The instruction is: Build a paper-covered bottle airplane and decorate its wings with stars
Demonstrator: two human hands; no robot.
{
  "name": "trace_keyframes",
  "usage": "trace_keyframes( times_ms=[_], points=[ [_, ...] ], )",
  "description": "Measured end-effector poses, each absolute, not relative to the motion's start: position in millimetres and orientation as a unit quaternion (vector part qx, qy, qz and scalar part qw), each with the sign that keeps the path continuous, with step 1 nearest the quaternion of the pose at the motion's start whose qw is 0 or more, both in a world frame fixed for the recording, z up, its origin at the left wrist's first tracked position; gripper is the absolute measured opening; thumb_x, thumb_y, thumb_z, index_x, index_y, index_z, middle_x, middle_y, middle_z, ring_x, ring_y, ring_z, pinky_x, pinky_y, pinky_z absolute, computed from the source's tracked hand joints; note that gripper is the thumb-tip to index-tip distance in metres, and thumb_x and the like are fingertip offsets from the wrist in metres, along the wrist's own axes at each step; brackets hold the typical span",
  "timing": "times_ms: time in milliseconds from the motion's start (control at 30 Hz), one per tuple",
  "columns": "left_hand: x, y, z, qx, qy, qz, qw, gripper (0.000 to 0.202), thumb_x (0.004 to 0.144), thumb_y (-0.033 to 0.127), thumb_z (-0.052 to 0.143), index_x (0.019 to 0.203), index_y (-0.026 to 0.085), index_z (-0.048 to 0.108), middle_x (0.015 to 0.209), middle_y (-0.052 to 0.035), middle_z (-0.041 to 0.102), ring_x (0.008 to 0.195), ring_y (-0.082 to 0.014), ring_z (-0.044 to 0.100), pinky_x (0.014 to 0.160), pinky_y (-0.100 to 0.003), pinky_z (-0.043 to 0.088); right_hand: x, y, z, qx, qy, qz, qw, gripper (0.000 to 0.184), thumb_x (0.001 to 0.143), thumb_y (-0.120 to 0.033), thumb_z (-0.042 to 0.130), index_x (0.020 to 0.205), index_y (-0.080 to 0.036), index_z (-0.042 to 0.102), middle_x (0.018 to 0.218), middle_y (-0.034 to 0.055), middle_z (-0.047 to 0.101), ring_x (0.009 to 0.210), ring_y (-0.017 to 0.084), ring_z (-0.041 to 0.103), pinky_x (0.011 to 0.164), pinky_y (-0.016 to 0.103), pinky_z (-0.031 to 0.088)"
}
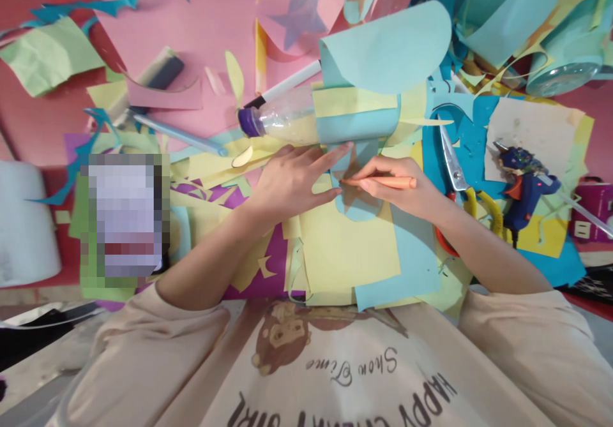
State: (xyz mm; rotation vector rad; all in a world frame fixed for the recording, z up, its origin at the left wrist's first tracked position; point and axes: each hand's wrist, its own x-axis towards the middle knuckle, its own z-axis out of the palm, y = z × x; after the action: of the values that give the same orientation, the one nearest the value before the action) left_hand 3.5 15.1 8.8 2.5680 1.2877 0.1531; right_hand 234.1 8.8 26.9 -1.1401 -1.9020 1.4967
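Observation:
My right hand (pixel 393 184) grips an orange colored pencil (pixel 400 182), its tip on a light blue paper strip (pixel 358 213) with a rounded end. A brownish-orange star (pixel 353 192) shows on that strip, partly hidden by my fingers. Fingers spread, my left hand (pixel 299 181) lies flat and presses the strip's left edge. Beneath the strip is a pale yellow sheet (pixel 352 254). Just beyond my hands, a clear plastic bottle (pixel 287 122) with a purple cap lies on its side, wrapped in blue and yellow paper.
Scissors (pixel 453 159) with red and yellow handles lie right of my right hand. Farther right is a blue glue gun (pixel 524 191) on paper. A pixelated rectangular object (pixel 125 213) sits at left. Markers, paper scraps and a clear cup (pixel 565 76) surround the work area.

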Motion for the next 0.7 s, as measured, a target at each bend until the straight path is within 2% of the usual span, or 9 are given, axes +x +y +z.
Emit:
trace_keyframes(
  times_ms=[100, 200, 300, 500, 700],
  points=[
    [3.5, 15.2, 8.5, 0.884, 0.444, 0.055, 0.137, 0.061, 0.088, 0.042, 0.056, 0.145, 0.023, 0.044, 0.101, -0.0082, 0.069, 0.095, -0.0264, 0.066, 0.083, -0.038, 0.048, 233.1, 9.0, 27.5, -0.417, -0.687, 0.549, 0.229, 0.023, 0.090, -0.036, 0.060, 0.095, -0.016, 0.070, 0.085, 0.0023, 0.069, 0.073, 0.012, 0.058, 0.064, 0.023, 0.040],
    [3.5, 15.4, 8.8, 0.884, 0.445, 0.050, 0.135, 0.062, 0.088, 0.042, 0.057, 0.145, 0.023, 0.044, 0.097, -0.0073, 0.069, 0.092, -0.0257, 0.066, 0.082, -0.037, 0.048, 232.6, 9.7, 27.0, -0.425, -0.678, 0.550, 0.240, 0.020, 0.088, -0.034, 0.062, 0.080, -0.015, 0.067, 0.069, -0.0014, 0.063, 0.061, 0.009, 0.050, 0.057, 0.022, 0.035],
    [3.6, 15.5, 8.9, 0.885, 0.445, 0.049, 0.129, 0.062, 0.087, 0.043, 0.057, 0.144, 0.023, 0.044, 0.095, -0.0066, 0.069, 0.090, -0.0247, 0.065, 0.081, -0.036, 0.048, 232.8, 10.4, 26.3, -0.428, -0.671, 0.553, 0.244, 0.021, 0.086, -0.032, 0.063, 0.073, -0.016, 0.063, 0.064, -0.0030, 0.059, 0.058, 0.008, 0.046, 0.054, 0.022, 0.032],
    [3.5, 15.8, 8.3, 0.888, 0.441, 0.051, 0.115, 0.061, 0.088, 0.042, 0.056, 0.144, 0.023, 0.045, 0.094, -0.0062, 0.069, 0.089, -0.0243, 0.065, 0.079, -0.034, 0.047, 233.8, 10.6, 25.6, -0.436, -0.682, 0.536, 0.240, 0.017, 0.087, -0.027, 0.061, 0.073, -0.016, 0.062, 0.066, -0.0029, 0.060, 0.060, 0.008, 0.048, 0.055, 0.023, 0.033],
    [3.3, 15.9, 8.5, 0.889, 0.438, 0.050, 0.122, 0.061, 0.088, 0.040, 0.056, 0.145, 0.023, 0.044, 0.097, -0.0070, 0.069, 0.091, -0.0252, 0.066, 0.080, -0.035, 0.048, 233.2, 9.7, 25.9, -0.458, -0.680, 0.498, 0.283, 0.018, 0.090, -0.031, 0.059, 0.080, -0.017, 0.063, 0.071, -0.0017, 0.061, 0.064, 0.010, 0.052, 0.058, 0.024, 0.035]
  ],
)
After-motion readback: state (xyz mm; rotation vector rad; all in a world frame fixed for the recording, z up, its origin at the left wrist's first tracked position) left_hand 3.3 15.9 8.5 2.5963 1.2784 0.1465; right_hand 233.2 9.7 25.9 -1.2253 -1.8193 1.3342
